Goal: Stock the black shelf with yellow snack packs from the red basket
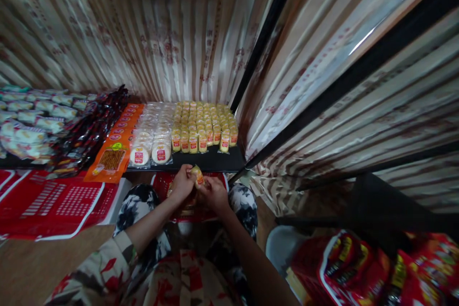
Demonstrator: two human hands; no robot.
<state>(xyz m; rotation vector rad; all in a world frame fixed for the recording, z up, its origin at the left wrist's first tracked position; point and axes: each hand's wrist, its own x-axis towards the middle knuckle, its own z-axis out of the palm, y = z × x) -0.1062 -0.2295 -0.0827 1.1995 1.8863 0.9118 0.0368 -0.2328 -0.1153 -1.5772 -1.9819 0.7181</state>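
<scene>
- Snack packet (198,178), lower centre, pinched by left hand (182,184) and right hand (216,195) together!
- Careful: a slack pinch could drop it onto the red bag (161,182) below.

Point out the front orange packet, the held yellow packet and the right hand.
Front orange packet (112,158): head view, its front face.
Held yellow packet (198,175): head view, middle of its visible wrapper.
Right hand (216,194): head view, back of hand.

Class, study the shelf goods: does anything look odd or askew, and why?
One yellow packet, toward the right of its block, juts ahead of those on either side, breaking the line. The front orange packet also pokes past the edge of the black shelf. No spill shows.
</scene>
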